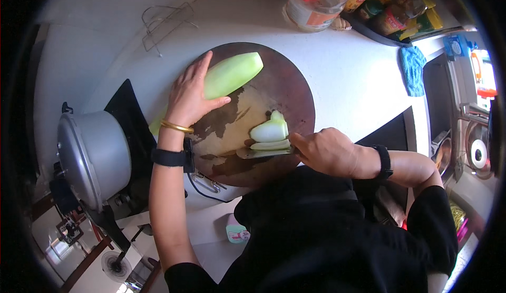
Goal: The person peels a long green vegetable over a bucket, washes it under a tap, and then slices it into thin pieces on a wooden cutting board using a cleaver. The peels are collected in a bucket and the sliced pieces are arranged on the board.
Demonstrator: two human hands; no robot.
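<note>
A long, pale green peeled gourd [234, 73] lies over the upper left of a round cutting board [292, 83]. My left hand [191, 89] is clasped around it, and a bit of pale green shows beyond my wrist. At the board's lower right, my right hand [322, 148] grips a knife [261, 154] whose metal blade lies low over the wood. A thin cut slice [270, 145] lies along the blade. Just beyond it rest a few more cut gourd pieces [270, 130], partly overlapping. My fingers hide the knife's handle.
A silver pressure cooker [102, 150] stands to the left. Behind the board are a wire rack [168, 26], a large plastic jar [312, 10] and a tray of several bottles [389, 14]. A blue cloth [412, 71] hangs at the counter's right edge.
</note>
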